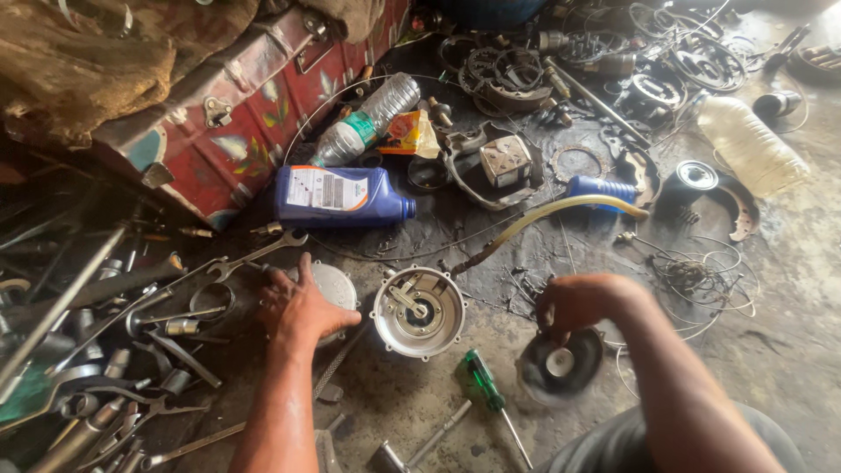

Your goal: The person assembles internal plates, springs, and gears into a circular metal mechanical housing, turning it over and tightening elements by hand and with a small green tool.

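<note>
Floor: oily, dark concrete (pixel 788 289), greyer and drier toward the right, strewn with metal parts.
Far left: a heap of greasy steel spanners and rods (pixel 96 350); above it a dented red metal trunk (pixel 236 114) with painted patterns, draped in brown sacking.
Left hand: the left hand (pixel 302 307) lies flat, fingers spread wide, pressed on a round pale metal cover (pixel 337 287) that shows only at its right edge.
Centre: a round aluminium housing (pixel 419 312), open side up, lugs round its rim, sits just right of that cover; a blue plastic oil jug (pixel 342 196) lies on its side behind; a green-handled screwdriver (pixel 482 385) lies in front.
Right hand: the right hand (pixel 574 307) curls downward, fingertips pinched on the rim of a black round part (pixel 561 363) with a pale hub.
Right: a yellowish hose (pixel 552 215), thin wire loops (pixel 701 271), a clear plastic bottle (pixel 753 144) lying flat.
</note>
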